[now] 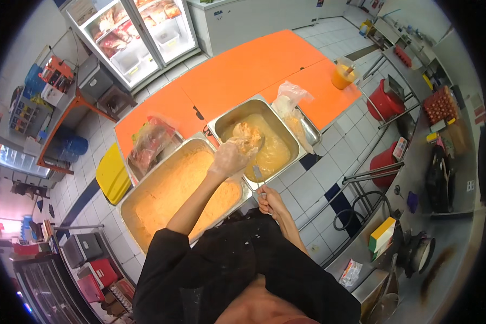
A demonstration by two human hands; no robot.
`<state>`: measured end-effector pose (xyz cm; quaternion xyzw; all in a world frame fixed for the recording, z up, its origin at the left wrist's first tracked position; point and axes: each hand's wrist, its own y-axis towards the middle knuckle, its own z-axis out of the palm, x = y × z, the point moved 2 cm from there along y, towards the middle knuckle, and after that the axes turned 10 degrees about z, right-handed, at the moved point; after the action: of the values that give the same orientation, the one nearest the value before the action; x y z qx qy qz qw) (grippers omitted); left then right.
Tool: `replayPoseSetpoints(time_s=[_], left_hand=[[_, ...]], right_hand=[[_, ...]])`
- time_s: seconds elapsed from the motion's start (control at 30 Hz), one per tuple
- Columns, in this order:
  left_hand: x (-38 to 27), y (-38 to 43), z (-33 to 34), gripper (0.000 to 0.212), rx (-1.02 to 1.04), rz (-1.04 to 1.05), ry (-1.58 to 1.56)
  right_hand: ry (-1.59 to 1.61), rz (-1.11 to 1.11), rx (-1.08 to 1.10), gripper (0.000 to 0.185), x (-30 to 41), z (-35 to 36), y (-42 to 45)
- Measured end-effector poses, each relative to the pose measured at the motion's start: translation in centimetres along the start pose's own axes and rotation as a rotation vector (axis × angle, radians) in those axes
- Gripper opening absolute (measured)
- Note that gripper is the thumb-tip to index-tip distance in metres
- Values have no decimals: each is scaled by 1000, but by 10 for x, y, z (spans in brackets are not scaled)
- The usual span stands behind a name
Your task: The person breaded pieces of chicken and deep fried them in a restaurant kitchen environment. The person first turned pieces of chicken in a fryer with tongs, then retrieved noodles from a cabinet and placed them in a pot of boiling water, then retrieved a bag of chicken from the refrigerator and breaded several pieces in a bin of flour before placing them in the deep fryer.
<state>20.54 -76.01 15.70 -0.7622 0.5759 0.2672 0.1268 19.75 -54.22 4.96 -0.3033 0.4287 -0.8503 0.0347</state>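
My left hand (pixel 228 160), coated in pale flour or batter, holds a lumpy battered piece of food (pixel 246 137) over a deep steel pan (pixel 254 103) of yellowish liquid. My right hand (pixel 269 201) grips the handle of a metal utensil (pixel 258 172) that reaches into this pan; its far end is partly hidden by the food. Beside the deep pan, on the left, lies a large steel pan (pixel 125 204) filled with orange-tinted breading flour (pixel 174 186), partly covered by my left forearm.
Bagged food (pixel 154 141) sits in a tray behind the flour pan. Another plastic bag (pixel 290 105) lies over a small steel tray (pixel 311 128) at right. An orange container (pixel 343 75) stands on the orange table (pixel 243 65). A yellow lid (pixel 112 174) is at left.
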Motion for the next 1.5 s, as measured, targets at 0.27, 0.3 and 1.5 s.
replayPoseSetpoints(time_s=[0.27,0.3,1.5], left_hand=[[5,-99,-13,32,-225,-126,-321],[9,-104,-11,32,-237,-121,-312],[108,-165,129,84,471,-557,-297]], right_hand=[[-29,-113,84,37,-11,-5,9],[-36,-123,95,37,-12,-8,8],[-1154,-561,-325,15,-23,-37,-89]])
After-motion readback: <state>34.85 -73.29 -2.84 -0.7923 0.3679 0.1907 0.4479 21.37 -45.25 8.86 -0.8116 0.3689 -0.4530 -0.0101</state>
